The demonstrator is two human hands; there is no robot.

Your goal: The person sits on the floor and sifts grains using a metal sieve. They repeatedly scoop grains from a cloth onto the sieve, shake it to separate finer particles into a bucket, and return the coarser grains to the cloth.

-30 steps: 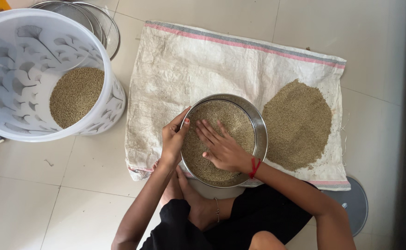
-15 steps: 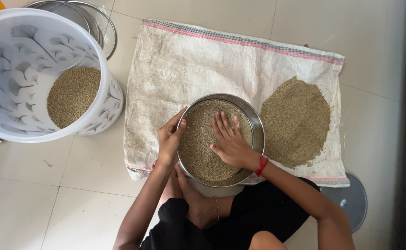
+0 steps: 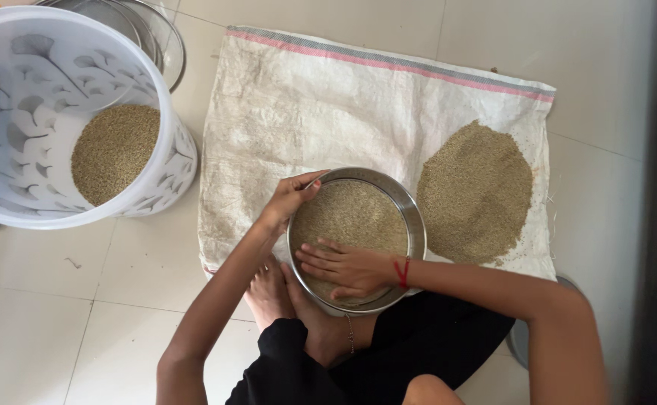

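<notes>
Here, grain (image 3: pixel 351 214) in the steel sieve (image 3: pixel 417 225); more in the white tub (image 3: pixel 165 97).

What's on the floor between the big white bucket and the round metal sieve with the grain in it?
In the head view, bare floor tile, then the white sack lies between the bucket and the sieve.

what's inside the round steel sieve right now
The steel sieve holds a layer of small tan grain. The right hand lies flat on it, hiding the grain beneath; the sieve's mesh is covered too.
</notes>
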